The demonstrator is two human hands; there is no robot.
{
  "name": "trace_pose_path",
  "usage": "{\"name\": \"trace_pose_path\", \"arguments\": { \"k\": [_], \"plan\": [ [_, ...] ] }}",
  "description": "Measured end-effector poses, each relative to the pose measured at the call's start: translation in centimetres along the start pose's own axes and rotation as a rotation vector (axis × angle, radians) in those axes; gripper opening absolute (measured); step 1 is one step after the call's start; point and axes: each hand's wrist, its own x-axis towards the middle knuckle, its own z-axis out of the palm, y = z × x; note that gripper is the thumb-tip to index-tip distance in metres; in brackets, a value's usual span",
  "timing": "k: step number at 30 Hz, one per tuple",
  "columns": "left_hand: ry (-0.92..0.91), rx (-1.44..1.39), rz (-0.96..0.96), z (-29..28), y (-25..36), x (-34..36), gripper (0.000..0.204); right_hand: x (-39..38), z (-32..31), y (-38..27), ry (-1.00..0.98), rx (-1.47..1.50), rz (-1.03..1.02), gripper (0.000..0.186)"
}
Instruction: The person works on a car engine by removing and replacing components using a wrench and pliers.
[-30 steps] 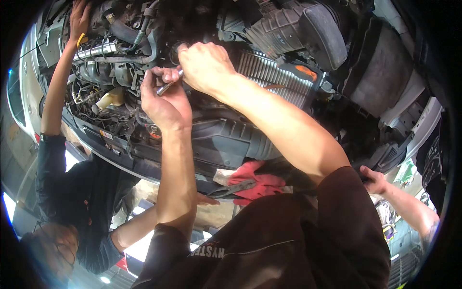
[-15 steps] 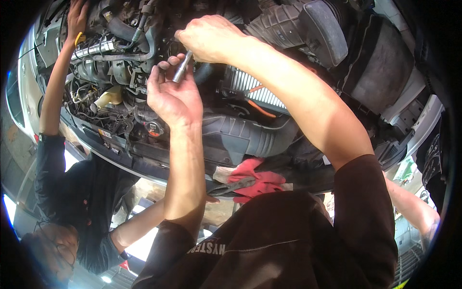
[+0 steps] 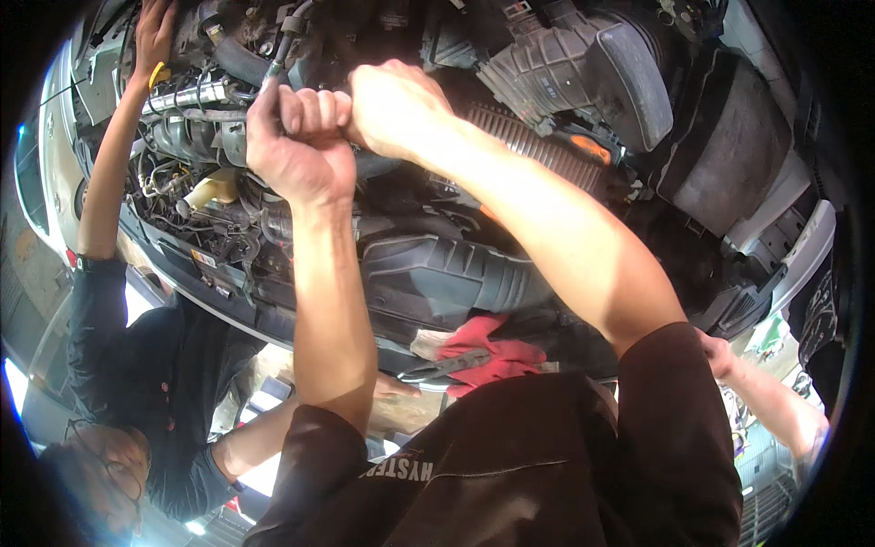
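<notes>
My left hand (image 3: 305, 146) is closed, its fingers curled in and its thumb raised, over the middle of an engine bay. My right hand (image 3: 396, 105) is a fist right beside it, the knuckles of both almost touching. The silver cylindrical socket tool seen earlier in my right fist is covered by my fingers. Below my right forearm lies a dark ribbed air duct (image 3: 456, 273). Past that forearm is a finned metal panel (image 3: 538, 150), with an orange-and-black piece (image 3: 592, 149) at its far end.
Red gloves (image 3: 497, 351) with grey pliers (image 3: 447, 365) on them lie at the bay's front edge. A co-worker's hand (image 3: 155, 41) rests on the engine at far left. Another person's arm (image 3: 770, 397) shows at right. A ribbed intake hose (image 3: 538, 77) stands at the back.
My left hand has gone from open, palm up under the socket tool, to closed, shifting left. The tool has dropped out of sight. My view has shifted slightly.
</notes>
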Motion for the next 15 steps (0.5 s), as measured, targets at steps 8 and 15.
{"name": "trace_pose_path", "arguments": {
  "k": [8,15],
  "plan": [
    [0.128,0.288,-0.014,2.1,0.2,1.6,0.056,0.0,1.9,0.3,0.137,0.235,0.120,0.031],
    [0.074,0.322,-0.034,2.6,-0.1,1.2,0.048,0.0,1.2,1.3,0.115,0.243,0.095,0.026]
  ]
}}
